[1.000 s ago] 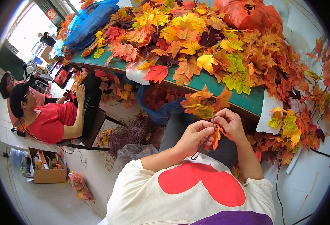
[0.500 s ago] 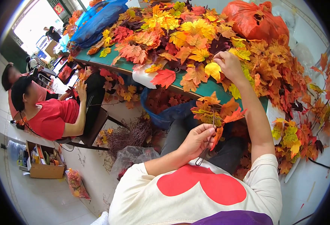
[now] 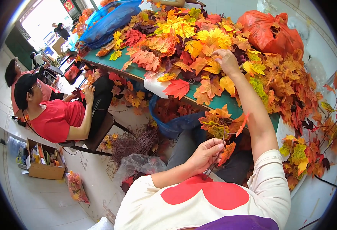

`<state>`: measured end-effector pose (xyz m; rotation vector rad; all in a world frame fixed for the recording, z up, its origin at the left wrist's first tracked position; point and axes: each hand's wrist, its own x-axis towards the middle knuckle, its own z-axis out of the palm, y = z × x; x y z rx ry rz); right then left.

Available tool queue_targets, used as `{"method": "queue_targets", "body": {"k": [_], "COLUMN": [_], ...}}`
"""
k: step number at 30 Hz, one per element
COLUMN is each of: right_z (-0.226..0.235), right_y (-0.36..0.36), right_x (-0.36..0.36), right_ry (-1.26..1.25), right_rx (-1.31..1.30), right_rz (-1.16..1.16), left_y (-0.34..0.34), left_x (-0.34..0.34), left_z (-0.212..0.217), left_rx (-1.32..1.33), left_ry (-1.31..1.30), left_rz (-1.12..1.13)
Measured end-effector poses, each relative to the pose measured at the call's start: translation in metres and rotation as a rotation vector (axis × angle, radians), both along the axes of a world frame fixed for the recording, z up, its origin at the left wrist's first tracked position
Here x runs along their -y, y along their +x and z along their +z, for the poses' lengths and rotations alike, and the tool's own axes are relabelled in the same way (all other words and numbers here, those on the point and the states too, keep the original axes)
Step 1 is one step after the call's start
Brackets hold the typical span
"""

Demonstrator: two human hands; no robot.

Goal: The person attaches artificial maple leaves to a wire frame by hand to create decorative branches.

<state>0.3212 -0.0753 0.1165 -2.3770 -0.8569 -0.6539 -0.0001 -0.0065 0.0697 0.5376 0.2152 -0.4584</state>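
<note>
My left hand point(image 3: 206, 154) is closed in front of my lap around the thin stems of an artificial maple-leaf spray point(image 3: 215, 126). Orange and yellow-green leaves fan out above the fingers, and one orange leaf hangs beside them. Farther out, my right hand point(image 3: 227, 62) is raised over a heap of loose artificial maple leaves point(image 3: 168, 42) in yellow, orange, red and dark purple. Its thumb and fingertips are pinched together among the orange leaves; what lies between them, if anything, is too small to tell. The heap covers most of the green tabletop point(image 3: 107, 61).
A red plastic bag point(image 3: 272, 32) and a blue bag point(image 3: 109, 25) rest on the table. Leafy branches point(image 3: 300, 153) stand at the right. Below the table edge are a blue bag of leaves point(image 3: 174, 124) and bare twigs point(image 3: 134, 143). A seated co-worker point(image 3: 53, 115) is at the left.
My right hand has shifted left across the heap, away from a yellow leaf. The left hand keeps its hold on the spray, which has turned slightly. The whole view has swung a little.
</note>
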Motion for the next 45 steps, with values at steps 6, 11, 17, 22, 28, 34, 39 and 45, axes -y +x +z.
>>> {"method": "queue_targets", "body": {"k": [6, 11, 17, 22, 28, 34, 39, 45], "right_z": [0.011, 0.018, -0.002, -0.014, -0.021, 0.019, 0.042, 0.041], "right_y": [0.004, -0.018, -0.012, -0.015, 0.014, 0.015, 0.020, 0.019], "right_x": [0.028, 0.037, 0.047, 0.041, 0.064, 0.064, 0.062, 0.045], "right_ry": [-0.187, -0.524, -0.435, -0.397, -0.226, -0.352, -0.001, 0.606], "right_rx": [-0.260, -0.436, -0.503, -0.527, -0.576, -0.524, -0.268, -0.359], "right_rz": [0.085, -0.149, -0.185, -0.215, -0.175, -0.315, -0.364, -0.027], "left_y": [0.001, 0.003, 0.002, 0.000, 0.000, -0.001, 0.001, 0.001], "left_x": [0.000, 0.002, 0.008, 0.008, 0.008, 0.007, 0.008, 0.008], "left_z": [0.002, -0.005, -0.003, -0.004, -0.005, -0.009, -0.007, -0.005], "left_rx": [-0.018, -0.018, -0.025, -0.023, -0.012, -0.013, -0.023, -0.030], "left_ry": [-0.014, 0.002, 0.019, 0.005, 0.006, 0.004, 0.011, 0.005], "left_rz": [-0.035, -0.072, -0.095, -0.084, -0.087, -0.083, -0.079, -0.057]}}
